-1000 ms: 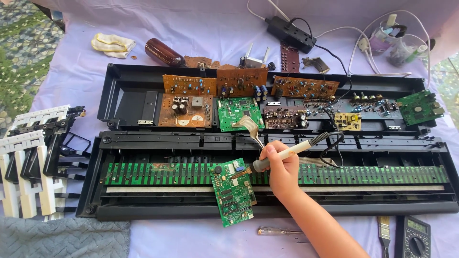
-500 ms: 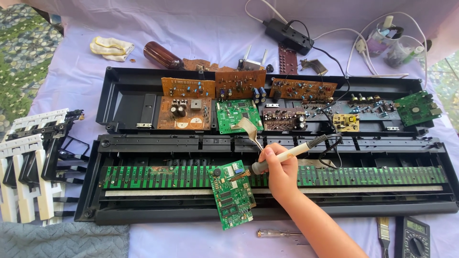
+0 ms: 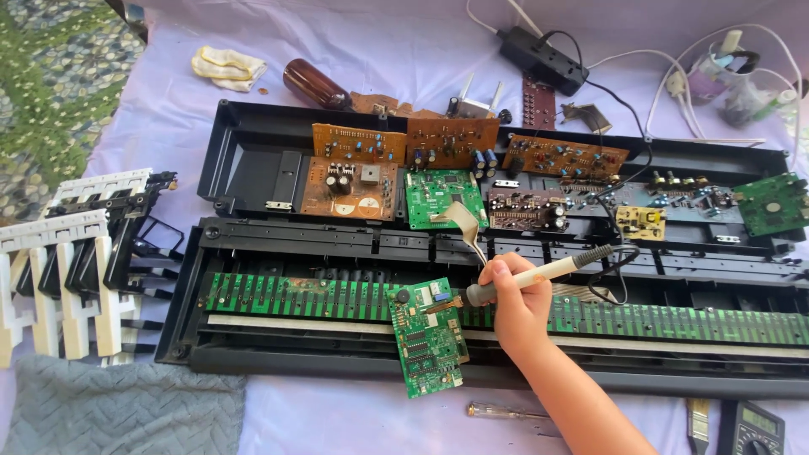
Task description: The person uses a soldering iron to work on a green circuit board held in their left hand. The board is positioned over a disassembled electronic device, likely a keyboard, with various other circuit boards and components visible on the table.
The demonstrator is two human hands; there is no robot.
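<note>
— What is the right hand (image 3: 518, 312) doing?
— It is gripping one soldering iron (image 3: 531, 276), its tip touching one small green circuit board (image 3: 428, 337) lying on the long green key-contact board (image 3: 295, 297).
— And the left hand?
— It is staying out of view.

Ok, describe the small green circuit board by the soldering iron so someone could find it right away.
Start at the long black keyboard case and its green contact strip. The small green circuit board lies tilted across that strip, near the right hand holding the soldering iron. Unlike the other boards, it overhangs the case's front edge.
</note>
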